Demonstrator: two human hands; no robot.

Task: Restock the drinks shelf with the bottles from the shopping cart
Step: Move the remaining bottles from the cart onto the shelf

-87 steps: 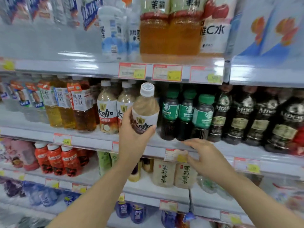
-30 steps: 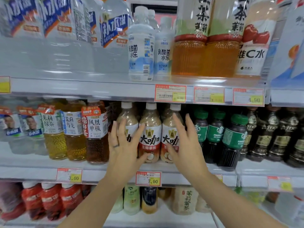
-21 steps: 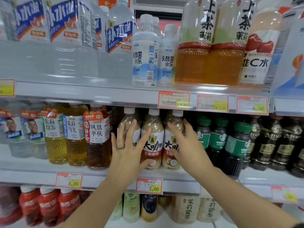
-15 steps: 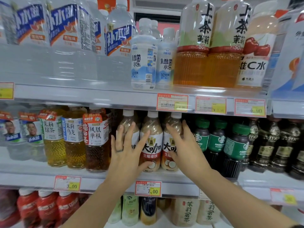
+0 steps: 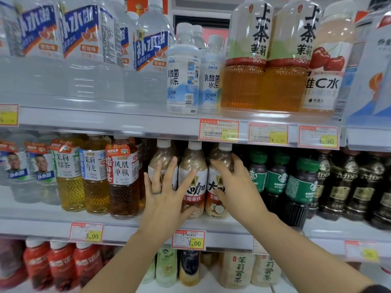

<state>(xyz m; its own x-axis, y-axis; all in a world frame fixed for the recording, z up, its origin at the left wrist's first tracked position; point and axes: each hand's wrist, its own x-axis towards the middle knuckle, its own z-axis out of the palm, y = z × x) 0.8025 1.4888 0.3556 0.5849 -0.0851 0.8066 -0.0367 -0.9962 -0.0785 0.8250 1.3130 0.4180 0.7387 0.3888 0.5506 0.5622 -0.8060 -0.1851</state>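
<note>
Three beige coffee bottles with white caps stand side by side on the middle shelf [image 5: 127, 228]. My left hand [image 5: 165, 199] lies with spread, straight fingers against the left bottle [image 5: 161, 157] and the middle bottle [image 5: 193, 166], its thumb at the middle bottle's base. My right hand [image 5: 237, 191] presses on the right bottle [image 5: 215, 208], with its fingers over the bottle's shoulder and its thumb across the label. All three bottles are upright. The shopping cart is out of view.
Amber tea bottles [image 5: 122, 178] stand just left of the coffee row, and green-capped dark coffee bottles [image 5: 277, 178] just right of it. Large water and tea bottles fill the upper shelf [image 5: 127, 121]. Lower shelves hold red and pale bottles. Price tags [image 5: 189, 240] line the shelf edges.
2.9 s ago my left hand held a coffee bottle in front of the shelf; that bottle now stands in the row. Both hands now rest against the bottles, nearly unmoved over the last second.
</note>
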